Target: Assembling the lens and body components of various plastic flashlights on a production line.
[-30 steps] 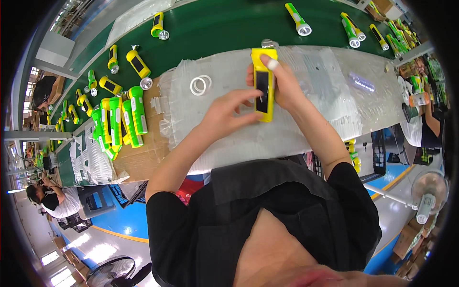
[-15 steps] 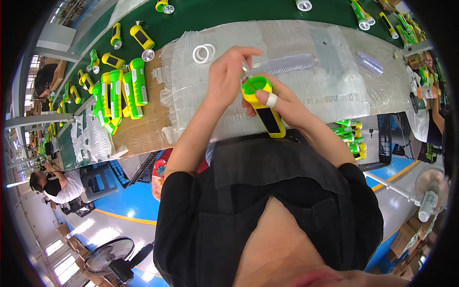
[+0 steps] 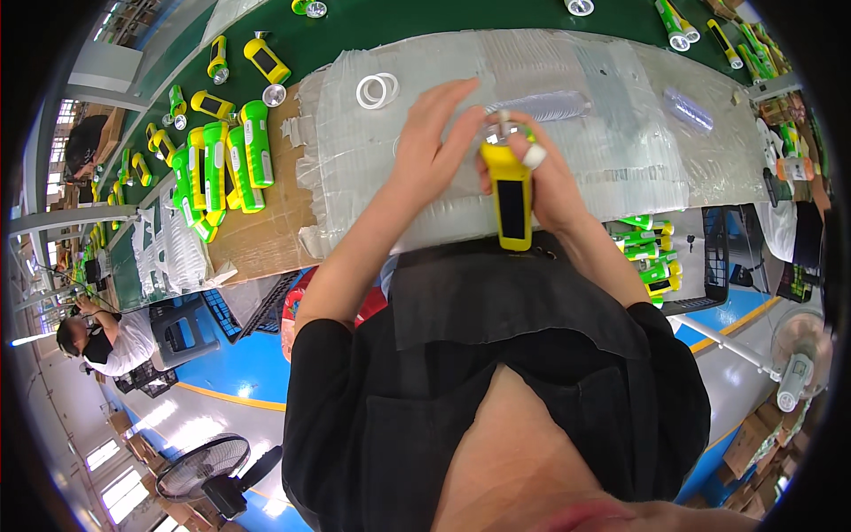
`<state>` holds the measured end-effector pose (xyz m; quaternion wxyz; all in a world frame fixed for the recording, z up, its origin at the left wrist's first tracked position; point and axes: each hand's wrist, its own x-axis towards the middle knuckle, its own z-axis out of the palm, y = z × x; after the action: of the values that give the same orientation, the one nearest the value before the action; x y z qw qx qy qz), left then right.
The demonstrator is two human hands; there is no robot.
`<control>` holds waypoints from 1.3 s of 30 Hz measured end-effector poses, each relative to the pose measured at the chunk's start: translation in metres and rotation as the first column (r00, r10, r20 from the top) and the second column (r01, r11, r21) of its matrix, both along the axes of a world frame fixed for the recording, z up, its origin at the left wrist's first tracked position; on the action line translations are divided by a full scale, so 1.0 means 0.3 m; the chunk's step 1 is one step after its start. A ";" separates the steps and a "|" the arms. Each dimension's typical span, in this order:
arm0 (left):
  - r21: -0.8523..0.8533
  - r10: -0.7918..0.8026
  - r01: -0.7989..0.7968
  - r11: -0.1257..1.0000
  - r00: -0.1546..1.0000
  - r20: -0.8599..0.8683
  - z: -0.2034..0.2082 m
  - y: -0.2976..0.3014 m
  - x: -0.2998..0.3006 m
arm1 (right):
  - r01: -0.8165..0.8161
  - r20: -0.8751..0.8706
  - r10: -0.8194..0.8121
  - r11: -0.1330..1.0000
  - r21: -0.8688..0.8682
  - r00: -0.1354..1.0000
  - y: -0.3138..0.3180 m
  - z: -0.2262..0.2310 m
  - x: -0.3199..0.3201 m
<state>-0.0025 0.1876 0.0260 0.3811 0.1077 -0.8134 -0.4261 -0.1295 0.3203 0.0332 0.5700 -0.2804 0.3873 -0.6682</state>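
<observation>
A yellow flashlight (image 3: pixel 513 208) with a dark panel stands head up, tilted slightly, over the near edge of the table. My right hand (image 3: pixel 551 182), with white tape on its thumb, is closed around the upper part of it. A shiny silver reflector (image 3: pixel 498 133) now sits at the flashlight's head; whether it is fully seated I cannot tell. Beside it on the left, my left hand (image 3: pixel 433 149) has its fingers stretched out and holds nothing visible. Its thumb reaches close to the reflector; contact is unclear. Two white rings (image 3: pixel 373 91) lie beyond my left hand.
Several green and yellow flashlights (image 3: pixel 215 168) lie grouped on cardboard at the left. Stacks of clear round lenses (image 3: pixel 554 107) rest on the plastic-covered table (image 3: pixel 612 151). A dark crate (image 3: pixel 714 257) with flashlights stands at the right. More flashlights lie along the green surface (image 3: pixel 496 16) behind.
The reflector, earlier held by my left hand above the open flashlight head, is now at that head. My left fingers have spread. The flashlight has turned more upright.
</observation>
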 end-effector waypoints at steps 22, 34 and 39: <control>-0.112 -0.049 0.060 0.992 0.994 0.093 0.082 0.074 0.064 | -0.079 -0.176 0.073 0.997 -0.026 0.982 0.011 0.044 0.003; -0.164 -0.083 0.075 0.984 0.996 -0.043 0.048 0.083 0.109 | -0.214 -0.142 0.211 0.977 -0.004 0.967 0.005 0.038 0.063; -0.214 -0.005 -0.005 0.977 0.999 -0.048 0.058 0.075 0.126 | -0.228 -0.160 0.220 0.973 -0.034 0.962 -0.033 0.035 0.069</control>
<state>0.0352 0.2102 0.0433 0.4098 0.0556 -0.8451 -0.3387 -0.1088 0.3103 0.0437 0.6025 -0.3885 0.3787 -0.5853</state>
